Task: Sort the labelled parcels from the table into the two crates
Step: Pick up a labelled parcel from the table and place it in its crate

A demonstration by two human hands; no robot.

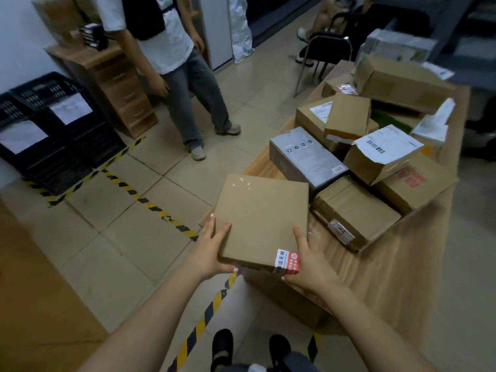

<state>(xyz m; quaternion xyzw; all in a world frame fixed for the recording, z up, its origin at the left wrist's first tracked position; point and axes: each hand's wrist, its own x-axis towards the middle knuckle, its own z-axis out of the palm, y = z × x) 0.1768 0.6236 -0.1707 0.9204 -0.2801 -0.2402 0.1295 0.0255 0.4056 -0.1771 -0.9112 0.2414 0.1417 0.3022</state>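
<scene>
Black shoes (222,345) at six o'clock, and straight above them both bare forearms reach out to the flat box (263,218), dead centre. It sits over the near left corner of the table (389,277), half of it out over the floor; whether it has lifted clear of the wood, I can't tell.

Left hand (212,248) has the near left edge, thumb on top, fingers tucked under. Right hand (308,261) takes the near right corner, thumb up the top face, fingers curled beneath, right beside a red and white sticker (287,260). Both are closed firmly on the cardboard.

It looks stiff, thin and probably light, with a matt, grippy skin. It's broad, though, so opposite edges, as now, seems the sound hold. No shipping label shows on top, so it may be underneath.

At two o'clock, the pile: a grey box (303,157) touching the flat one's far corner, and brown boxes (357,210) heaped behind, some torn open, a few showing white labels.

Over at ten o'clock, well apart across the tiles and the striped tape (150,202), stand two black crates (53,135), each with a white sheet on it. What's inside them is hidden from here. A bystander (171,63) stands at twelve o'clock, beside a wooden cabinet (115,84).
</scene>
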